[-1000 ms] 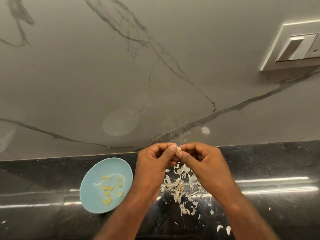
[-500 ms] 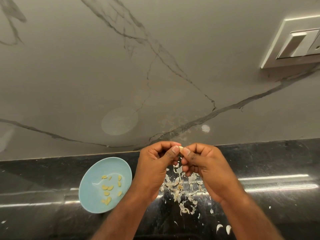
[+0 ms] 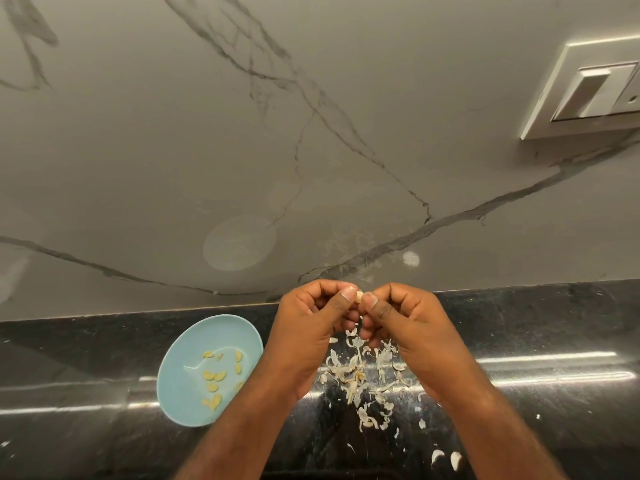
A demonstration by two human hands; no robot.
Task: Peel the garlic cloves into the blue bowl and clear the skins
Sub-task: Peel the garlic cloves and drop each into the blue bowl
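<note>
1. Far L: black counter (image 3: 69, 358), glossy w/ streaks of light. Grey-veined marble wall (image 3: 138, 150) rises behind it.
2. Bowl (image 3: 187, 358): pale blue, sits on the counter just L of the hands, close to the wall edge. The L forearm crosses in front of its R rim.
3. Peeled cloves (image 3: 214, 375): a scatter of small yellowish ones inside the bowl, mostly in its R half.
4. L hand (image 3: 308, 327): held up above the counter, fingers curled in, thumb tip pressed on a clove.
5. Clove (image 3: 360, 296): tiny pale piece pinched between the two thumb tips at the top of the hands, in the air over the counter. Mostly hidden, so can't tell how much skin is on it.
6. R hand (image 3: 408, 323): fingers curled, thumb on the clove from the R. Both hands are together, knuckles meeting, each gripping that one clove.
7. Skins (image 3: 360, 375): papery white heap on the counter directly under the hands, w/ flakes trailing toward the near edge.
8. Two bigger white bits (image 3: 446, 459) lie apart from the heap, just L of the R forearm. Can't tell if cloves or skin.
9. Far R, up on the wall: white switch plate (image 3: 588, 95).
</note>
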